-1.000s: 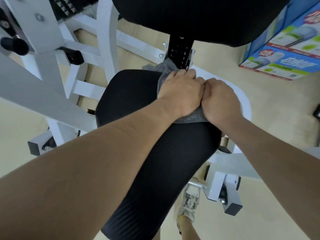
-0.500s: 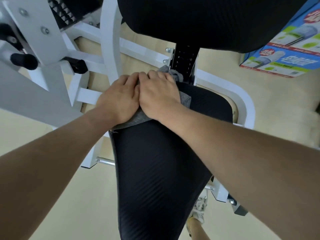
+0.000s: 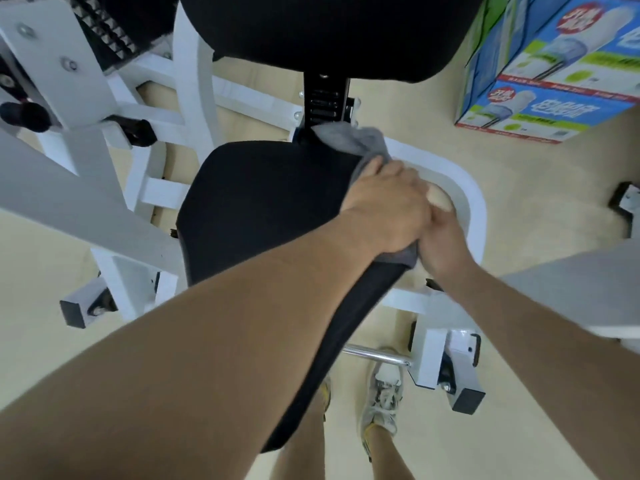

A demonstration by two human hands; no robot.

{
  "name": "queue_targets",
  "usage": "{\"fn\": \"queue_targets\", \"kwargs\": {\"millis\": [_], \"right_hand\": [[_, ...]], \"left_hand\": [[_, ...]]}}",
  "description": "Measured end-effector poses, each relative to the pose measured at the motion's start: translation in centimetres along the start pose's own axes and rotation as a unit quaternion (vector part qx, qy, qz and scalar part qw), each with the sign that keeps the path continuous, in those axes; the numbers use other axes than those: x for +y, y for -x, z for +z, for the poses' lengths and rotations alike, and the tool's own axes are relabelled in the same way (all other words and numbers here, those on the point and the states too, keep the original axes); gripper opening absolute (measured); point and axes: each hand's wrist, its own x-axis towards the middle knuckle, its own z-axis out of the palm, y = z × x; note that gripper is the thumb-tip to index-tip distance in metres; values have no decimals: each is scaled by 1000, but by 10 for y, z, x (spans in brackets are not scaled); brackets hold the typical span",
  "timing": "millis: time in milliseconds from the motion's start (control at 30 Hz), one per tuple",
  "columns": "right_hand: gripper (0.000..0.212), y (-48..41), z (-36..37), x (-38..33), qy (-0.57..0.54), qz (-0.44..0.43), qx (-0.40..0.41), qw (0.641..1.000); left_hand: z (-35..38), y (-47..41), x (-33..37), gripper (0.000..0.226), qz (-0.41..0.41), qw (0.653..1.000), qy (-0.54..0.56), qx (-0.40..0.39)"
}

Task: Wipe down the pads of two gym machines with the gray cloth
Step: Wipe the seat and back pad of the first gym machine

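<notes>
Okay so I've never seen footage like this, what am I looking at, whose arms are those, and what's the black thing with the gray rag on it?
This is one picture from a camera worn on a person's head, looking down, so the two arms are the wearer's own. The black thing is the seat pad of a gym machine with a white frame; an upper pad sits above it. The left hand presses a gray cloth on the seat pad's right edge. The right hand lies against it; its fingers are hidden, so I cannot tell its grip. Below are the wearer's shoes on the floor, and printed boxes stand at the upper right.
</notes>
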Motion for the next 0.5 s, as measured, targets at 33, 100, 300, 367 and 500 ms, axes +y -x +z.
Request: {"fn": "queue_targets", "kwargs": {"millis": [33, 100, 300, 367, 500], "right_hand": [[19, 17, 5, 13, -85, 64, -3, 994], [17, 49, 14, 25, -206, 145, 1, 968], [31, 54, 22, -1, -227, 4, 17, 974], [38, 36, 24, -15, -189, -27, 9, 982], [33, -5, 16, -35, -167, -2, -1, 986]], "left_hand": [[1, 3, 16, 41, 26, 999, -36, -26], [12, 15, 33, 37, 107, 990, -78, -54], [9, 41, -12, 52, 121, 989, 77, 30], [2, 29, -27, 54, 102, 990, 100, 14], [0, -6, -47, 58, 49, 993, 108, 8]]}}
